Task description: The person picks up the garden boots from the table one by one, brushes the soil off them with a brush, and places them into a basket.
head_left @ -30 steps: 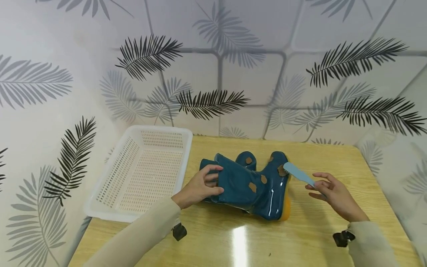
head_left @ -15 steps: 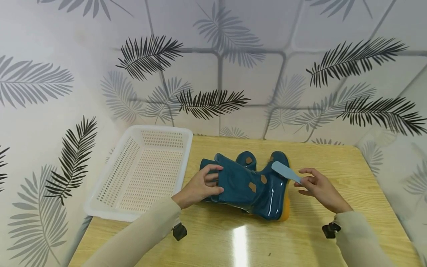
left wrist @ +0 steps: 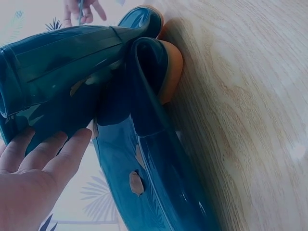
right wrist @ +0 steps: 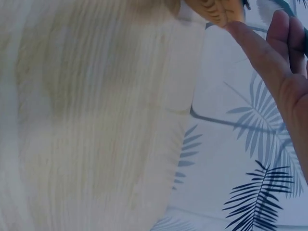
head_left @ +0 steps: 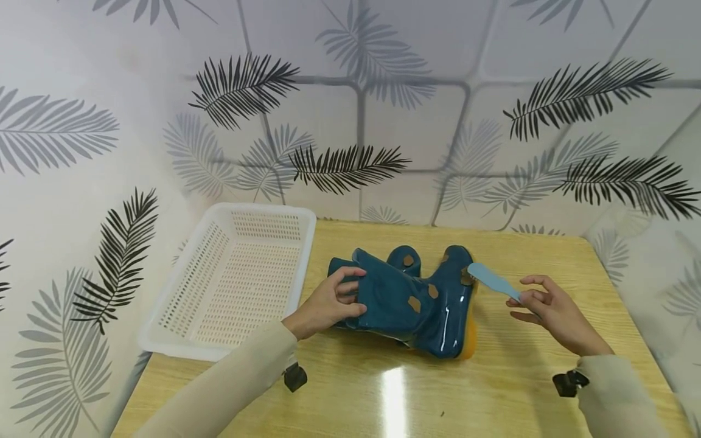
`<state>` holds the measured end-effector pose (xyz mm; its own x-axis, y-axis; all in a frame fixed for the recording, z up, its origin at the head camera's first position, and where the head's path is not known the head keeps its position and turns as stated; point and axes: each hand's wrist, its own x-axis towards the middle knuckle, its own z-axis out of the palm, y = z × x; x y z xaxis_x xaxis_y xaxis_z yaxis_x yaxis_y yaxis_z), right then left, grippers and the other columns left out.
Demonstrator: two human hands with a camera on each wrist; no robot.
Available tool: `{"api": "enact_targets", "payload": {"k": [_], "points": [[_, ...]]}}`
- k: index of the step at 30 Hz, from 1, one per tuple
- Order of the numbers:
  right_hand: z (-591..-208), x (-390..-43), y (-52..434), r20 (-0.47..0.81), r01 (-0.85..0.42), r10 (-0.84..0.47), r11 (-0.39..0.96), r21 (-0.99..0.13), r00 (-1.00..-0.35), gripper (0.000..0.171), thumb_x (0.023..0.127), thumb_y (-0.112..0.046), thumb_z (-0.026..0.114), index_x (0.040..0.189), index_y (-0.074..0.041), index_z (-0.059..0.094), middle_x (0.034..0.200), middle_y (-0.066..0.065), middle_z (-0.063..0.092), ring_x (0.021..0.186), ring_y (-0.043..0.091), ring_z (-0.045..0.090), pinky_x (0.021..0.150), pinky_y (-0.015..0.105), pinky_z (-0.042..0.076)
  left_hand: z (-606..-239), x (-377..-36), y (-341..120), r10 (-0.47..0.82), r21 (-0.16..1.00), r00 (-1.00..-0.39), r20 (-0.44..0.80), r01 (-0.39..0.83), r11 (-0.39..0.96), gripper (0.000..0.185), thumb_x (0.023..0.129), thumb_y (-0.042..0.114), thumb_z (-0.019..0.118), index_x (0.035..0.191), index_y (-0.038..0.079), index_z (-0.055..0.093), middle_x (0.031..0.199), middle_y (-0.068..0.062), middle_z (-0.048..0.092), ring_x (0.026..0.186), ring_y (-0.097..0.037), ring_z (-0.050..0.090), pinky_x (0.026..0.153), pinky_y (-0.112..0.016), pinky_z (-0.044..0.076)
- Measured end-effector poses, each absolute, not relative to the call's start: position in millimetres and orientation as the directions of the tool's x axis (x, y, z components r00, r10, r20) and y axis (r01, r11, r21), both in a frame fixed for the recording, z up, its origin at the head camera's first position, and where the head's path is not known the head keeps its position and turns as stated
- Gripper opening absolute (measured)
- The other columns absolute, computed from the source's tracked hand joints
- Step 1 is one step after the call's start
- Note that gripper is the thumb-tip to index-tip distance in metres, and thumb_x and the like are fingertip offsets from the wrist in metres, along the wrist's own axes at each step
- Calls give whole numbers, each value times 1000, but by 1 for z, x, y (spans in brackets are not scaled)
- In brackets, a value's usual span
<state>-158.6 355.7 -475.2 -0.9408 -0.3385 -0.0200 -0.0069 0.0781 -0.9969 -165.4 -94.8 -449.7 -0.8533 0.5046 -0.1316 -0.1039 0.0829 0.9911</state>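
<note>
Two glossy teal rain boots with brown patches lie on their sides on the table. The upper boot (head_left: 389, 298) overlaps the lower boot (head_left: 404, 258), most of which is hidden. My left hand (head_left: 331, 304) grips the shaft's open end, and its fingers (left wrist: 67, 154) lie along the rubber in the left wrist view. My right hand (head_left: 555, 313) pinches the handle of a light blue brush (head_left: 495, 283). The brush head rests at a brown patch (head_left: 467, 277) near the upper boot's toe. In the right wrist view only an orange sole (right wrist: 219, 9) shows at the top.
A white perforated plastic basket (head_left: 224, 356) stands left of the boots. The wood-grain table (head_left: 526, 389) meets a leaf-patterned wall covering (head_left: 411, 134) at the back. A small dark speck (head_left: 442, 413) lies near the front.
The brush swept left across the upper boot's foot half a second ago, then came back right to the toe patch. My left hand and the boots have stayed put.
</note>
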Motion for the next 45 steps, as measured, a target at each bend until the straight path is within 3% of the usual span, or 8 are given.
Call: {"api": "enact_targets", "payload": {"k": [7, 14, 23, 36, 45], "points": [[-469, -174, 333, -24, -24, -349, 132, -991, -937, 22, 107, -9, 46, 127, -13, 40, 104, 8, 70, 100, 11, 69, 83, 32, 57, -448, -165, -96, 502, 991, -855, -131, -103, 82, 62, 92, 1, 66, 147, 7, 40, 151, -26, 41, 131, -39, 50, 97, -43, 51], [-473, -171, 338, -102, -9, -342, 309, -951, -934, 33, 108, -13, 45, 134, 3, 32, 103, 20, 66, 97, 12, 68, 83, 38, 58, -448, -164, -97, 497, 991, -858, -131, -98, 92, 62, 92, 2, 66, 148, 9, 40, 153, -25, 38, 134, -41, 46, 100, -46, 48], [-466, -152, 372, -76, -5, -342, 230, -973, -937, 24, 107, -7, 44, 129, -16, 38, 101, 12, 67, 97, 12, 70, 82, 32, 58, -451, -165, -96, 509, 993, -853, -113, -89, 72, 62, 92, 1, 66, 148, 7, 39, 152, -26, 39, 133, -40, 48, 99, -44, 49], [-465, -158, 358, -40, -15, -338, 157, -987, -940, 25, 107, -7, 45, 129, -15, 39, 100, 10, 69, 97, 13, 70, 83, 34, 58, -450, -165, -95, 512, 993, -851, -114, -92, 68, 62, 92, 2, 66, 148, 7, 38, 153, -25, 38, 133, -39, 49, 99, -43, 50], [-466, -157, 366, -111, 17, -308, 293, -956, -945, 24, 107, -12, 46, 129, -13, 36, 101, 13, 66, 95, 10, 69, 81, 32, 58, -449, -164, -96, 499, 992, -858, -123, -98, 75, 62, 92, 2, 67, 148, 8, 39, 153, -26, 38, 135, -40, 46, 102, -47, 47]]}}
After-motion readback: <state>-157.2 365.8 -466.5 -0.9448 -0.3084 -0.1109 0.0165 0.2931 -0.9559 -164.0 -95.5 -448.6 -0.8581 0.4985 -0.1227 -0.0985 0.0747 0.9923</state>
